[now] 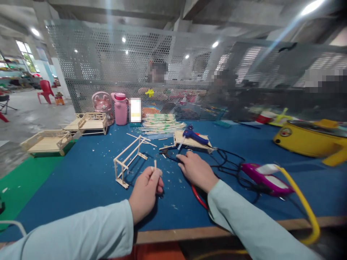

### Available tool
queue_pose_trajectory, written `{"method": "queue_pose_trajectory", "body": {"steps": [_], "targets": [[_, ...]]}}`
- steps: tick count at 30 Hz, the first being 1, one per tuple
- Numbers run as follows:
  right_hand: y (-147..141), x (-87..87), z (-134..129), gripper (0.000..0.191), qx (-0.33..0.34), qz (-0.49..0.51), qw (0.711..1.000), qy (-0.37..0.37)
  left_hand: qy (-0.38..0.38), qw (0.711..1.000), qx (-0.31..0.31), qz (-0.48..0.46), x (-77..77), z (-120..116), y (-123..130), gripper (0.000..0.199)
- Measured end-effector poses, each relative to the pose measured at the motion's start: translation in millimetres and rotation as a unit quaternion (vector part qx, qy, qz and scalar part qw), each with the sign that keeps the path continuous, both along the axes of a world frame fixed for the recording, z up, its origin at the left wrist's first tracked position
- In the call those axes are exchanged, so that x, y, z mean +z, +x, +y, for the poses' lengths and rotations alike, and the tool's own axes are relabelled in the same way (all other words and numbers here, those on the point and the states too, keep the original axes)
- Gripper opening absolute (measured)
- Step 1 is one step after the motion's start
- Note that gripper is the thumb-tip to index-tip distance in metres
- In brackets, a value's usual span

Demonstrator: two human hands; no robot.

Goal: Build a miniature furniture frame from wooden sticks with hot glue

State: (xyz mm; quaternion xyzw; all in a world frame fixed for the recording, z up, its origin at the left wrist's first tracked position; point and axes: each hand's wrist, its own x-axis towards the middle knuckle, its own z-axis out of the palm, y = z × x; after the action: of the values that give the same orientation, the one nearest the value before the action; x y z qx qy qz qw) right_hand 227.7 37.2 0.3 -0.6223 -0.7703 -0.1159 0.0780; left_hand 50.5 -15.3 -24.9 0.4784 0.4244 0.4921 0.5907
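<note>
My left hand pinches a short wooden stick upright between thumb and fingers. Left of it, a small frame of thin wooden sticks stands on the blue tabletop. My right hand is closed over a pair of pliers; their dark jaws point left and a red handle shows below the wrist. The palm hides the middle of the pliers. Just beyond that hand, a blue glue gun rests on a small wooden panel piece.
Bundled wooden sticks lie at the back beside a pink bottle. Finished-looking wooden miniatures stand at the left. A purple power strip, black cords, a yellow cable and a yellow pan occupy the right. Behind rises a perforated screen.
</note>
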Motion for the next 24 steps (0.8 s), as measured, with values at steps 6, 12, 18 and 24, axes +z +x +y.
{"method": "queue_pose_trajectory", "body": {"steps": [6,12,18,24], "targets": [[23,-14.8,-3,0.049,-0.036,-0.032,0.998,0.042,0.018,0.999,-0.021,0.033,-4.7,1,0,0.028],[22,-2.8,4,0.023,0.081,-0.07,0.994,0.002,-0.001,0.999,-0.032,0.011,-3.5,2,1,0.029],[-9,4.5,11,0.021,0.076,-0.007,0.997,-0.015,-0.012,0.999,-0.033,-0.022,-2.7,3,1,0.033],[1,14.7,3,0.025,0.006,0.135,0.99,0.033,-0.086,0.986,-0.059,-0.126,5.0,3,1,0.031]]}}
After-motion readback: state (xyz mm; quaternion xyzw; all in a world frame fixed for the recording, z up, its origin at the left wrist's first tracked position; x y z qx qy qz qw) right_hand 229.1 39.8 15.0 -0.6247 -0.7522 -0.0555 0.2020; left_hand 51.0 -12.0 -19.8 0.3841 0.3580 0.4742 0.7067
